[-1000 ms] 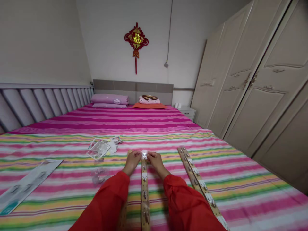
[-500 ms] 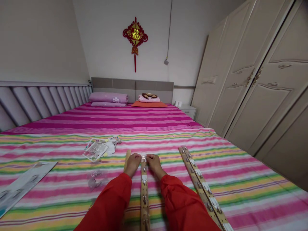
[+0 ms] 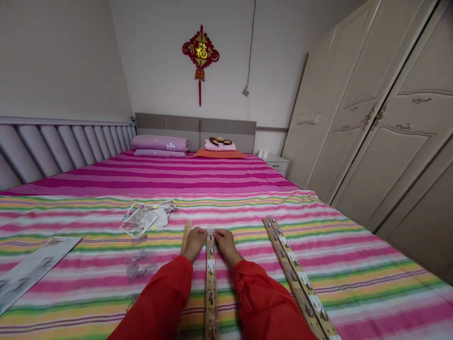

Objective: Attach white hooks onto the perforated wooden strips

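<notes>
The middle strip [image 3: 211, 285] lies on the bed [image 3: 244, 278], between the forearms, its far end at the fingertips. Left hand [image 3: 196, 241] and right hand [image 3: 225, 243] are each pinched on the sides of a small pale piece [image 3: 211, 230] there, too small to make out. This strip looks well along: hooks [image 3: 211, 297] run down its visible length, with one white pad [image 3: 211, 266] partway. To the right, the inner strip [image 3: 283, 259] and outer strip [image 3: 297, 267] lie side by side, both bearing hooks; the outer also has several white pads, so it seems further along. The left strip [image 3: 186, 230] shows a bare far end; the rest is mostly hidden, so its progress cannot be told. Opened packets [image 3: 139, 221] and a clear bag [image 3: 139, 267] lie to the left.
</notes>
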{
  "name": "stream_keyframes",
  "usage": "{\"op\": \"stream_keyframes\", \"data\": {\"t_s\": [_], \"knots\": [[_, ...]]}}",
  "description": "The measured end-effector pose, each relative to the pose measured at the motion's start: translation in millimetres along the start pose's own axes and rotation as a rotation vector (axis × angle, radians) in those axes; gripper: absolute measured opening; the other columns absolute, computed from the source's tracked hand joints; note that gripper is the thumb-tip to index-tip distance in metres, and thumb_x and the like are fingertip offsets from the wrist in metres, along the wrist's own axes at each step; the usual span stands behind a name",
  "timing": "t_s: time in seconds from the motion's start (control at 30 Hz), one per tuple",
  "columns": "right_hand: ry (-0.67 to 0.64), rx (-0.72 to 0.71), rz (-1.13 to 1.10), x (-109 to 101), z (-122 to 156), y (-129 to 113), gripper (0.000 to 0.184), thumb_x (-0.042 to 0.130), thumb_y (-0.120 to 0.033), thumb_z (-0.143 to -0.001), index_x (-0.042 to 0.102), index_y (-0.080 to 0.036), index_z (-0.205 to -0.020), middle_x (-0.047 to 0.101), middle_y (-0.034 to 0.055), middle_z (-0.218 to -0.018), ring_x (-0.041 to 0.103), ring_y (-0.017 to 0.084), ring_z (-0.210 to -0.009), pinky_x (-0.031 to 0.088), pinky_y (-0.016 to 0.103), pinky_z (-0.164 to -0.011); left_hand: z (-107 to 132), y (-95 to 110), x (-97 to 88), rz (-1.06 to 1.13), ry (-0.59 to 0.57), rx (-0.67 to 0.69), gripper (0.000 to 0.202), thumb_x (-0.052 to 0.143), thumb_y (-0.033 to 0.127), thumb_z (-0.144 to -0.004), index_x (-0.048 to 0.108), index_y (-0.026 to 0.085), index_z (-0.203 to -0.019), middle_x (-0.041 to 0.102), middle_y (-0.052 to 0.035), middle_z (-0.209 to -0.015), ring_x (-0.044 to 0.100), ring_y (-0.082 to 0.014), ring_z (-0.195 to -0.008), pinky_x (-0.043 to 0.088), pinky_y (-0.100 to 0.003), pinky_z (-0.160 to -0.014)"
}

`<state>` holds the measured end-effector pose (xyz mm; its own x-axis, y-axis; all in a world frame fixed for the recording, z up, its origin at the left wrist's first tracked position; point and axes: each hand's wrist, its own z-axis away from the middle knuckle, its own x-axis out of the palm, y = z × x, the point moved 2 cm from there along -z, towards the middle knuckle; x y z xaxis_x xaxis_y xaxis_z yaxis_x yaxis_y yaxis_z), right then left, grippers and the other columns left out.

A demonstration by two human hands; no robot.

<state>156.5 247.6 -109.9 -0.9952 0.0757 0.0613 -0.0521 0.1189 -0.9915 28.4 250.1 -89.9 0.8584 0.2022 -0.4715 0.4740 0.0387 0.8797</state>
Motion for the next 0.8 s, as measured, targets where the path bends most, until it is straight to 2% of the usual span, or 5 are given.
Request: {"op": "stream_keyframes", "data": {"t_s": [0.3,0.43,0.5,0.67,0.8], "knots": [[0.044,0.023,0.072,-1.3,-2.1,9.1,0.019,0.058,-0.023,-0.061,0.074,-0.018,-0.069,0.073,0.0021,-0.066,0.065,0.022,-0.069,0.051,0.032,-0.068,-1.0,0.2,0.9,-0.048,0.024,-0.032,0.011,0.056,0.018,-0.061,0.053,0.018,-0.050,0.056,-0.0003,-0.052,0.056,-0.0174,-0.062,0.037,-0.026,-0.059],[0.083,0.030,0.118,-5.3,-5.0,14.5,0.030,0.060,-0.020,-0.060,0.075,-0.018,-0.086,0.074,0.0036,-0.074,0.066,0.023,-0.075,0.051,0.034,-0.073,-0.8,-3.1,4.6,-0.019,0.040,-0.046,0.002,0.058,0.016,-0.062,0.056,0.017,-0.062,0.060,-0.0003,-0.060,0.058,-0.0164,-0.064,0.039,-0.024,-0.060],[0.080,0.030,0.132,-6.3,-5.9,16.7,0.032,0.060,-0.019,-0.061,0.075,-0.019,-0.089,0.074,0.0037,-0.077,0.067,0.023,-0.077,0.052,0.035,-0.075,-0.4,-4.7,6.7,0.000,0.041,-0.057,0.006,0.058,0.015,-0.063,0.057,0.017,-0.068,0.061,0.0006,-0.061,0.059,-0.0156,-0.064,0.040,-0.024,-0.059],[0.063,0.025,0.149,-5.6,-7.9,21.7,0.026,0.060,-0.019,-0.062,0.075,-0.022,-0.082,0.075,0.0026,-0.082,0.067,0.024,-0.084,0.050,0.036,-0.083,1.1,-6.0,9.9,0.020,0.033,-0.087,0.009,0.060,0.017,-0.065,0.057,0.018,-0.073,0.058,0.0036,-0.055,0.059,-0.0156,-0.060,0.041,-0.024,-0.059],[0.052,0.016,0.155,-4.1,-9.8,24.4,0.024,0.060,-0.018,-0.061,0.074,-0.022,-0.079,0.075,0.0036,-0.080,0.067,0.024,-0.083,0.050,0.037,-0.081,4.0,-5.0,9.0,0.014,0.028,-0.097,0.009,0.061,0.014,-0.066,0.058,0.018,-0.074,0.057,0.0032,-0.054,0.061,-0.0173,-0.063,0.043,-0.026,-0.061]]}}
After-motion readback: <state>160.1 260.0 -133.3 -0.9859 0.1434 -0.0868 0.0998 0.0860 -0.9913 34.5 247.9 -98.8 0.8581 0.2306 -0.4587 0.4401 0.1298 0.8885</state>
